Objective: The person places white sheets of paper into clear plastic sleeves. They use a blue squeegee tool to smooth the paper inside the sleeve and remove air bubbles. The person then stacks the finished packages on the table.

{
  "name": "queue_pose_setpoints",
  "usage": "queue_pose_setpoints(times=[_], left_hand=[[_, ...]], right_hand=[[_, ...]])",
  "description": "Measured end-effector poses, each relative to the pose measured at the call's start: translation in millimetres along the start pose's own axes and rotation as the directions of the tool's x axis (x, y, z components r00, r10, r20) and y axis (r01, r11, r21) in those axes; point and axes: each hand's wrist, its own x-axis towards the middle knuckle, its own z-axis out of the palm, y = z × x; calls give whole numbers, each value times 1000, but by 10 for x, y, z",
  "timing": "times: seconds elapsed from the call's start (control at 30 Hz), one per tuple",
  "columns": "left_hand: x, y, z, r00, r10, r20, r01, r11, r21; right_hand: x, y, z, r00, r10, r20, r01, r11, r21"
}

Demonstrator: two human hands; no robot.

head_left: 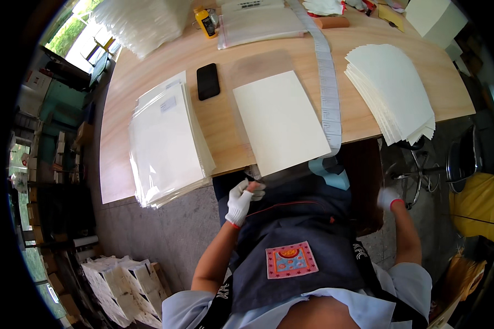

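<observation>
L hand pinches near edge of clear sleeve w/ cream sheet; R hand blurred, can't tell grip

Clear plastic sleeve lying flat on the wooden table, long axis running away from me, near end overhanging the table edge. Cream sheet sits inside it, filling the lower part; the far end of the sleeve is see-through, wood showing beneath. My gloved left fingers pinch its near left corner.
</observation>
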Motion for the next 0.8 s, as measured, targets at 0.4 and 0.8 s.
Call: queue_pose_setpoints(times=[0.4,0.8], left_hand=[[208,89,80,507,796,331,-591,42,806],[252,-434,188,904,-125,-409,-271,572,-774]], right_hand=[[-1313,-1765,-2147,143,-337,-931,714,686,-138],[-970,-1877,-1869,505,494,-708,730,194,656]])
